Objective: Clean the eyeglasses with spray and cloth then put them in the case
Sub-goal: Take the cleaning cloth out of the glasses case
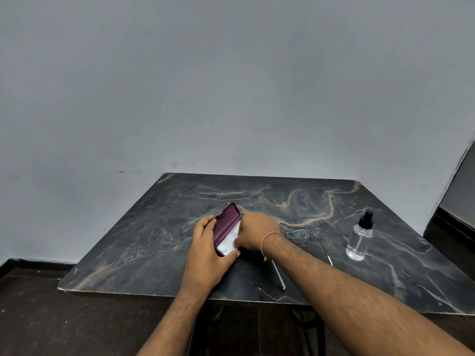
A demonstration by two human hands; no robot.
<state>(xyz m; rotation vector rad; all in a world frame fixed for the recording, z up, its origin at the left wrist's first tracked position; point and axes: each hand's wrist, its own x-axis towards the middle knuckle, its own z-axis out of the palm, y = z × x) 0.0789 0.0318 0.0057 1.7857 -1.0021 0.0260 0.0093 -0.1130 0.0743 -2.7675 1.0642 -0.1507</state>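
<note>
A maroon eyeglass case (227,222) lies partly opened on the dark marble table (154,227). A white cloth (229,242) shows inside it. My left hand (209,253) grips the case from the left and underneath. My right hand (254,231) reaches into the case from the right, fingers on the white cloth. Thin-framed eyeglasses (299,236) lie on the table just right of my right wrist, partly hidden by my forearm, temples pointing toward me. A clear spray bottle (359,238) with a black nozzle stands upright farther right.
The table's near edge (180,295) runs just below my left wrist, with dark floor beneath. A grey wall rises behind the table. A dark doorway or panel (460,191) stands at the far right.
</note>
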